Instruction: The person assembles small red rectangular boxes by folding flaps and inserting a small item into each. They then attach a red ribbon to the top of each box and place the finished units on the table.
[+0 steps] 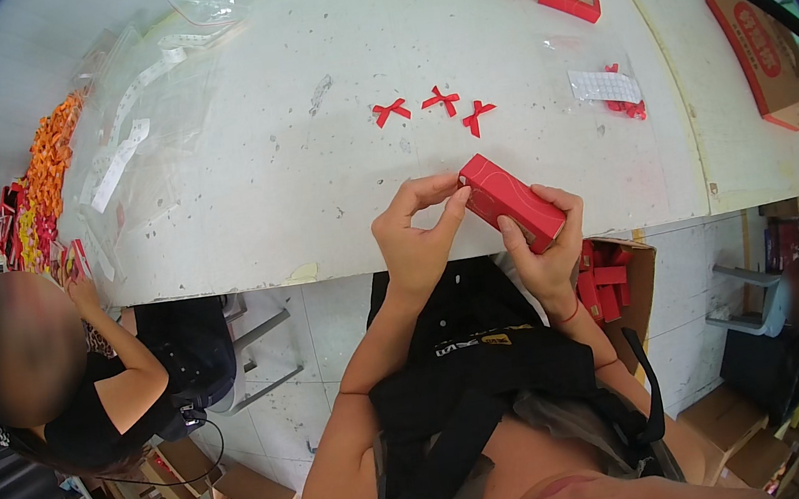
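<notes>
A small red carton [511,202] with thin curved lines on its side is held tilted above the table's near edge. My right hand [549,248] is wrapped round its lower end, thumb on the near side. Against its upper left corner, the thumb and forefinger of my left hand [421,237] come together in a pinch. A tiny pale spot shows at those fingertips, too small to name. Just beyond the carton lie three red ribbon bows, a left bow [392,112], a middle bow [441,100] and a right bow [478,118].
Several red cartons [571,1] are heaped at the table's far side. To the right lie a clear bag of red bows [625,104] and a brown box [766,60]. Plastic bags [121,165] cover the left. Another person [83,372] sits there beside orange packets [53,144]. Below stands an open box [642,288].
</notes>
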Available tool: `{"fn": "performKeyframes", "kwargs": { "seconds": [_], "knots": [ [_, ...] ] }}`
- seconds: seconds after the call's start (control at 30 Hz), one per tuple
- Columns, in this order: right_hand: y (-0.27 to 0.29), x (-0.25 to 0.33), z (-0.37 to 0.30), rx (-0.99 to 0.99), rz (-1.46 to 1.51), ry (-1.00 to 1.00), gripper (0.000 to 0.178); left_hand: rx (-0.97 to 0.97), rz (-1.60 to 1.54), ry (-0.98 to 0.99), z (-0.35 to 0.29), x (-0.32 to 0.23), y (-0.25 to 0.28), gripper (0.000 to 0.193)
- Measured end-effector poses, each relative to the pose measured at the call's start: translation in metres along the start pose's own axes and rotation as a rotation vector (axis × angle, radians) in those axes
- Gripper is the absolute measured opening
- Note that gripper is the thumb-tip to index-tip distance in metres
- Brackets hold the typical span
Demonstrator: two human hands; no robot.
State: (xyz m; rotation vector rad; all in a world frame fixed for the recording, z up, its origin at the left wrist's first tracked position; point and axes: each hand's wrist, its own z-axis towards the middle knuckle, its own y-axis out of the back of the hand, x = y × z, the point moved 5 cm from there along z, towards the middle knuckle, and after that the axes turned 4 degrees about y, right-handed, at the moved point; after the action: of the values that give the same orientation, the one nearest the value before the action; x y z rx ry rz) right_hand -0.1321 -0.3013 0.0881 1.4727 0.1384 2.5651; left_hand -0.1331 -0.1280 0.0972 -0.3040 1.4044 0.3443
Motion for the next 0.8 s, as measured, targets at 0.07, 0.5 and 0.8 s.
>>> {"fn": "performKeyframes", "kwargs": {
  "seconds": [0.07,0.5,0.8],
  "knots": [
    [0.000,-0.001,0.001,0.015,-0.002,0.047,0.050,0.033,0.061,-0.058,0.001,0.003,0.000,0.011],
    [0.008,-0.043,0.038,0.316,-0.059,-0.213,0.026,0.263,-0.034,0.255,-0.025,0.019,0.077,0.012],
    [-0.035,-0.086,0.134,0.655,-0.408,0.183,0.023,0.555,0.531,0.242,-0.059,0.004,0.146,0.014]
  ]
}}
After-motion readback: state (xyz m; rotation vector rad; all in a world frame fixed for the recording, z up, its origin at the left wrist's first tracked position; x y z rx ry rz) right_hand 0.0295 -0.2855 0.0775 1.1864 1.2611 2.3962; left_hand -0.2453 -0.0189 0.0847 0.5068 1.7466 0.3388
